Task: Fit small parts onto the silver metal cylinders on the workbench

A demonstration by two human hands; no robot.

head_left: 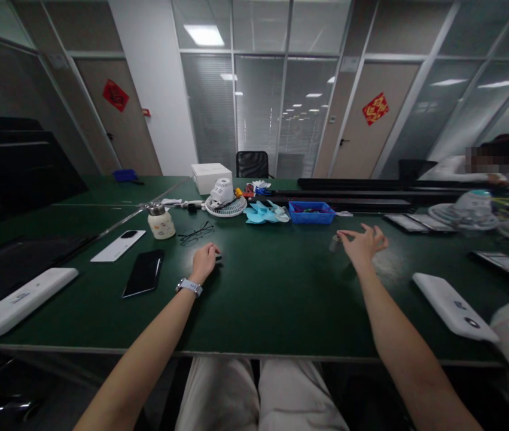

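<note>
My left hand point(204, 261) rests on the green table point(272, 299), fingers curled over a small dark object point(218, 258) I cannot make out. A watch point(188, 287) sits on that wrist. My right hand point(364, 244) hovers just above the table with fingers spread, beside a small grey cylinder point(335, 242) near its thumb. Farther back lie a white fan body and grille point(224, 200), light blue fan blades point(263, 213) and a blue tray point(311, 212).
A black phone point(143, 273), a white phone point(118, 246), glasses point(195, 233) and a small cream bottle point(161, 222) lie at left. White flat devices point(16, 299) point(454, 306) sit near both front corners. A white box point(212, 177) stands behind. Another person point(482, 164) works at far right.
</note>
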